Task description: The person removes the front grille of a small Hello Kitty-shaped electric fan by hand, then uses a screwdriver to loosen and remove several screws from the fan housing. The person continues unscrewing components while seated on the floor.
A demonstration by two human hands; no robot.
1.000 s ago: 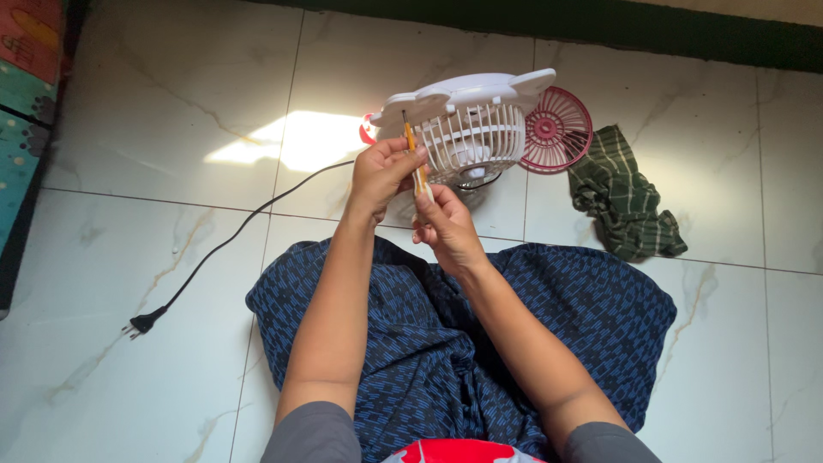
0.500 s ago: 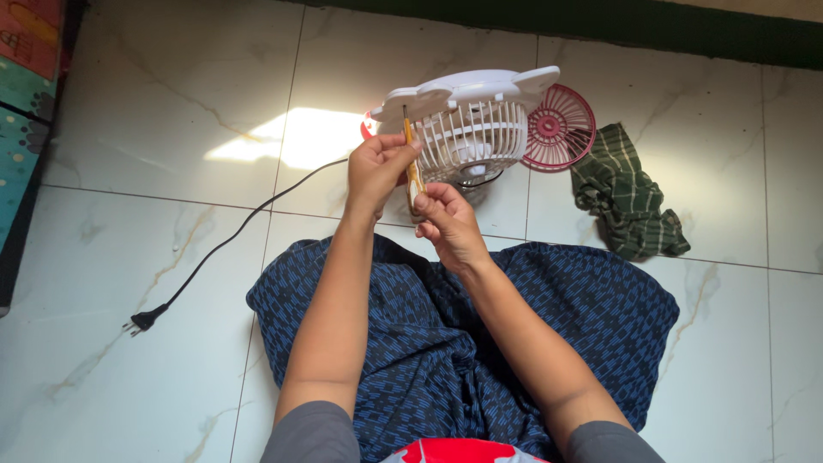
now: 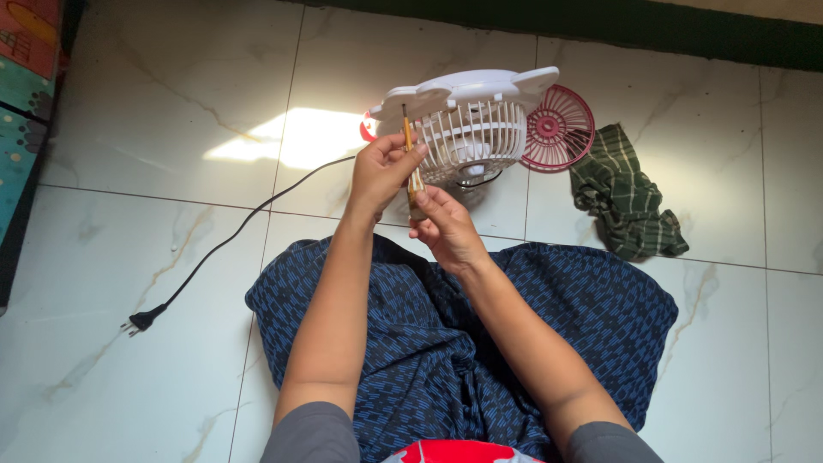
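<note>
While the screwdriver (image 3: 411, 154) is being gripped by both hands, left hand (image 3: 380, 174) closed around its shaft and right hand (image 3: 443, 227) around its handle, its long axis is being pointed away toward the white fan (image 3: 467, 120), just beyond the nearer left hand.

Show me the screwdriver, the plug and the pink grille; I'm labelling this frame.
screwdriver (image 3: 410, 147), head view, on its yellow shaft.
plug (image 3: 141, 322), head view, on its black body at the cord's end.
pink grille (image 3: 559, 127), head view, on its round hub.
</note>
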